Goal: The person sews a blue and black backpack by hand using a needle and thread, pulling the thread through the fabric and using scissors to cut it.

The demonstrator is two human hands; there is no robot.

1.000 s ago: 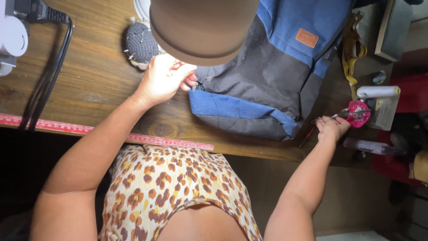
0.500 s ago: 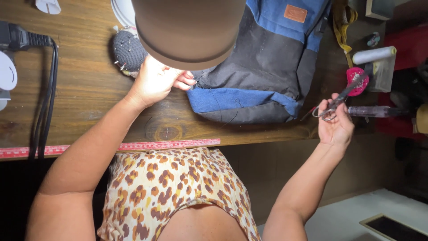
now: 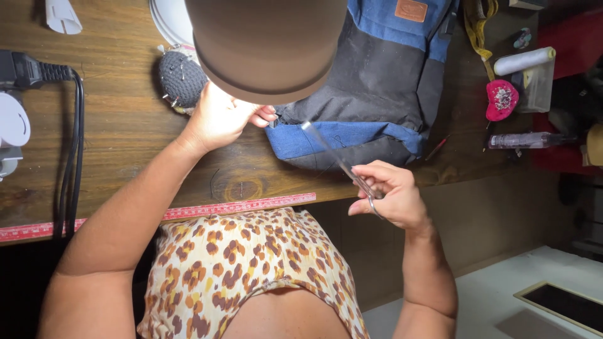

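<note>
Scissors gripped in right hand, blades pointing toward backpack; left hand pinches its edge; cutting step pending.

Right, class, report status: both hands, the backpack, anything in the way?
Left hand grips backpack edge. Right hand holds scissors, tips toward it. Lamp shade hides part.

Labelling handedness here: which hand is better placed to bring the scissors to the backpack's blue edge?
Right. The right hand grips the scissors, whose tips point at the backpack. The left hand is at the backpack's corner, partly hidden under the lamp shade.
</note>
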